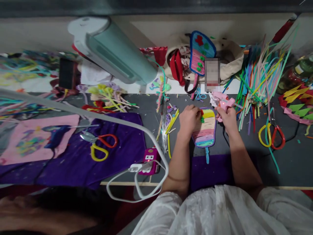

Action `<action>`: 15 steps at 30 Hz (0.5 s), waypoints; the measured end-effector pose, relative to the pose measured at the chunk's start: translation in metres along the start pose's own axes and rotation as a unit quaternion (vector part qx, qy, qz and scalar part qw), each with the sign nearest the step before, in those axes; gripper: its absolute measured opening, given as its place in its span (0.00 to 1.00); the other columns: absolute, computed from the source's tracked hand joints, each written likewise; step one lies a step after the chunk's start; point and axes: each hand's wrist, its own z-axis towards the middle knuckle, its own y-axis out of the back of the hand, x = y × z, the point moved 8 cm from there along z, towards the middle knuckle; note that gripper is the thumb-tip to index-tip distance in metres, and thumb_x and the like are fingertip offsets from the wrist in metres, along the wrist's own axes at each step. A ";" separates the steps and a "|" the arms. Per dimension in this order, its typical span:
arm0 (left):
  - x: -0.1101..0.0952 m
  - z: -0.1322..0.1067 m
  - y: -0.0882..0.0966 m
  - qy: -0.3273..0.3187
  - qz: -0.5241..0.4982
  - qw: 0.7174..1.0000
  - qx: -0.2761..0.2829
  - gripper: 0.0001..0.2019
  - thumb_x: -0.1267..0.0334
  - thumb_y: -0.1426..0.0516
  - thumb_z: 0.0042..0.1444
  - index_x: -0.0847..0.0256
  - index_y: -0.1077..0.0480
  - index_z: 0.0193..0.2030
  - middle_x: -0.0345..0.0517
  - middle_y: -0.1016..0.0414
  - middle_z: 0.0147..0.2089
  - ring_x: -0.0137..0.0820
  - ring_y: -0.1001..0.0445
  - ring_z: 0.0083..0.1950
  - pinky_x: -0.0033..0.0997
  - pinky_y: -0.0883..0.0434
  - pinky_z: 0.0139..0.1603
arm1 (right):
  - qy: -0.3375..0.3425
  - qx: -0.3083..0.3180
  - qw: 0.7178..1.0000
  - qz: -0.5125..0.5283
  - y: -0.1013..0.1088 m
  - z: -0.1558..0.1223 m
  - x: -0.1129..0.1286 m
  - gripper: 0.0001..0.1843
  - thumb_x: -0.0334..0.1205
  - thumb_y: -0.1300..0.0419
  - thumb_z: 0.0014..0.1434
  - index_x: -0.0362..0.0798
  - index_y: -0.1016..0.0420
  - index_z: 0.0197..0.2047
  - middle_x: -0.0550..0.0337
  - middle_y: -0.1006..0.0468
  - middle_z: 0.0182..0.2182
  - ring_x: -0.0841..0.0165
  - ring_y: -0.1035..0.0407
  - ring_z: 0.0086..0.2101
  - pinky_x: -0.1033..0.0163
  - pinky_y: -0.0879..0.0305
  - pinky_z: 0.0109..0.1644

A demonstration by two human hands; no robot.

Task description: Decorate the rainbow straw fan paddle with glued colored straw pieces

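Note:
A striped rainbow paddle made of pipe cleaners (204,129) lies on the dark grey table (288,160) in front of me. My left hand (188,119) rests closed at its upper left edge, pinching small red and green pieces against it. My right hand (228,118) is closed round a pink glue gun (223,103), held at the paddle's upper right corner. A second, blue-rimmed paddle (201,52) with red and green dots leans on a beige bag at the back.
A bundle of coloured pipe cleaners (259,78) lies to the right, with yellow-and-red scissors (272,135) beside it. A second pair of scissors (100,145) sits on purple cloth (73,163) at left. A white cable (137,186) and a pink power strip (150,160) lie near the table's front edge. A teal lamp (114,52) hangs overhead.

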 end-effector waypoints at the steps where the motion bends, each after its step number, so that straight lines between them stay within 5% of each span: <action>1: 0.000 -0.001 0.000 -0.001 -0.002 1.000 0.000 0.11 0.62 0.46 0.67 0.59 0.22 0.42 0.53 0.23 0.44 0.43 0.27 0.49 0.37 0.36 0.42 | 0.002 0.000 1.000 -0.004 0.000 0.000 0.000 0.17 0.53 0.37 0.51 0.47 0.23 0.29 0.65 0.28 0.16 0.71 0.34 0.19 0.66 0.39 0.24; 6: -0.003 -0.003 0.005 -0.012 -0.027 0.999 -0.019 0.12 0.60 0.47 0.68 0.59 0.22 0.47 0.53 0.24 0.46 0.42 0.28 0.51 0.37 0.35 0.44 | 0.030 0.009 0.999 -0.038 0.001 0.001 0.001 0.17 0.54 0.37 0.53 0.46 0.22 0.31 0.64 0.27 0.18 0.70 0.31 0.21 0.66 0.37 0.27; 15: -0.007 -0.001 0.001 -0.022 0.001 1.000 -0.003 0.11 0.65 0.46 0.67 0.60 0.21 0.43 0.54 0.23 0.46 0.42 0.28 0.50 0.38 0.38 0.40 | 0.009 0.009 1.000 -0.006 -0.001 -0.001 0.001 0.17 0.53 0.36 0.52 0.46 0.23 0.30 0.66 0.28 0.17 0.71 0.33 0.19 0.66 0.36 0.26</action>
